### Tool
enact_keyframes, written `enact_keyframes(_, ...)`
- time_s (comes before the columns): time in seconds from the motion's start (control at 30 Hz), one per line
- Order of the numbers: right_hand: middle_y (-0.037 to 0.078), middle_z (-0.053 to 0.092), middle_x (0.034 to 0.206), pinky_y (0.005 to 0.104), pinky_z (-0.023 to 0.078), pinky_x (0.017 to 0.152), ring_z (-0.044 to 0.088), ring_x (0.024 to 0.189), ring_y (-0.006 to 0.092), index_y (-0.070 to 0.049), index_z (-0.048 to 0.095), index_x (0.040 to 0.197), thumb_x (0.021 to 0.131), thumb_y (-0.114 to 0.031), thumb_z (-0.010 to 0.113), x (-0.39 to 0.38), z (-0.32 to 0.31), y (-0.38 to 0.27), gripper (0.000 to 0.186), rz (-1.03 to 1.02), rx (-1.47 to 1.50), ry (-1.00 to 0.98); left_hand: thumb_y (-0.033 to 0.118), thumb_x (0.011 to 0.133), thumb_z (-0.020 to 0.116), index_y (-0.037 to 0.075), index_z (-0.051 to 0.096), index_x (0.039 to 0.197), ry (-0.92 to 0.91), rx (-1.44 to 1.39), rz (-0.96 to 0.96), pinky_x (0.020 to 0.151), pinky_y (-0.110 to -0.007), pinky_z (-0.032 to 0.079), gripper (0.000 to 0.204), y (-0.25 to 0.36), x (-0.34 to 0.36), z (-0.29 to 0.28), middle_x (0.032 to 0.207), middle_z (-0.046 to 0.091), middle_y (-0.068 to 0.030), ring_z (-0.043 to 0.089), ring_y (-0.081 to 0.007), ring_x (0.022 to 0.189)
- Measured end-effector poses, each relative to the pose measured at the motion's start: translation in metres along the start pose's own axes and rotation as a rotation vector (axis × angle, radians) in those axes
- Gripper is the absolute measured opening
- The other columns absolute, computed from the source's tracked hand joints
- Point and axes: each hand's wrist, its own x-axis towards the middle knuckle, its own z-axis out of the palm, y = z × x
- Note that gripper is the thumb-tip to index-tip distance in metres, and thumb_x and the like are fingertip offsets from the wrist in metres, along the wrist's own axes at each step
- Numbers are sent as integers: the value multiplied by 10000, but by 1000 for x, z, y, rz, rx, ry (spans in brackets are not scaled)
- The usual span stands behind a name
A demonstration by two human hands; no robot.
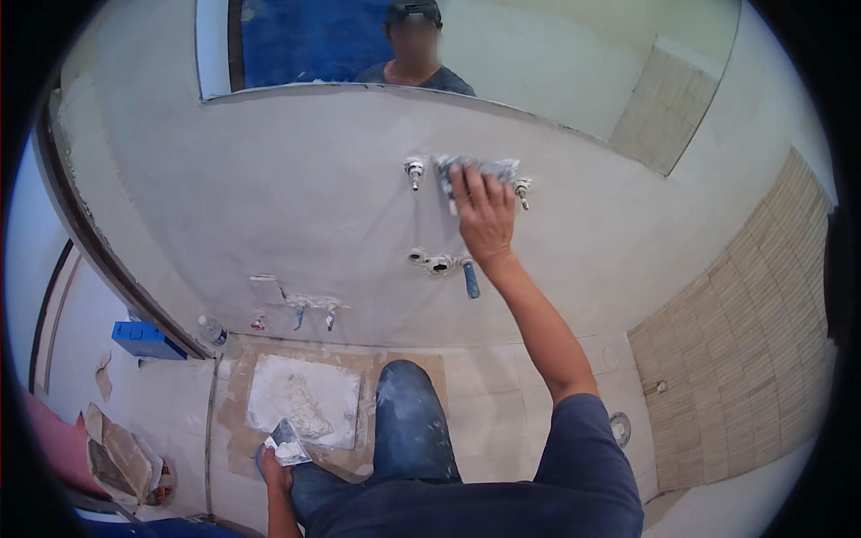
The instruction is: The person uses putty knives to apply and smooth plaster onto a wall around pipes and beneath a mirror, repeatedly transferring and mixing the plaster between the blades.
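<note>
My right hand (484, 206) grips a plastered flat steel blade (477, 169) against the grey wall (269, 179), between two capped pipe fittings (413, 172). More fittings (439, 264), one with a blue plug (472, 280), sit below it. My left hand (278, 475) is low beside my leg, holding a second blade (285, 439) with white compound on it. Near it, a white board (269, 394) with a mound of compound (301, 403) lies on cardboard (240, 448) on the floor.
A mirror (556, 54) above reflects a person. Tiled wall (726, 332) is at right, with a drain (620, 430) beside it. At left are a doorway frame (85, 215), a blue box (143, 336), a plastic bottle (213, 330), an open paper bag (117, 453) and low wall fittings (300, 314).
</note>
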Motion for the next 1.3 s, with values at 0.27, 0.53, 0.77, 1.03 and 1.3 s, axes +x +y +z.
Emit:
enact_keyframes(0.27,65,623,1366,460,418,1089,585,1183,272,-138,662,1409,873,-74,640,-72,-47,-38,540,-12,349,-223,179,1054,458,49,516,1431,-70,74,84,952,-430,579,403,40,-23,69,1329,629,-130,682,-283,1164)
enact_keyframes(0.53,164,588,1468,453,428,1152,554,1359,337,-30,564,1495,1079,-127,568,-150,-148,-182,428,764,1760,-486,259,1096,480,73,433,1525,-324,-37,147,912,-450,599,470,104,-96,252,1338,610,-132,692,-276,1140)
enact_keyframes(0.77,195,498,1568,443,346,1221,461,1460,299,40,404,1590,1125,-224,509,-189,-197,-257,545,1102,2150,-348,226,1092,436,69,520,1338,-121,-109,311,589,-392,656,304,98,-109,303,1093,679,-85,745,-211,859)
enact_keyframes(1.03,184,565,1504,456,433,1149,550,1354,390,-126,581,1505,856,102,575,-179,-169,-241,688,362,1763,-400,177,1079,423,70,536,1263,-72,-189,323,493,-320,596,242,117,-129,296,1057,678,-78,718,-166,750)
enact_keyframes(1.3,148,701,1307,449,484,1069,609,1229,373,-96,688,1360,877,88,589,-161,-154,-212,526,254,1562,-717,185,1045,472,-35,646,1206,-40,546,410,996,-384,472,324,154,-92,242,1120,703,-172,667,-313,1129)
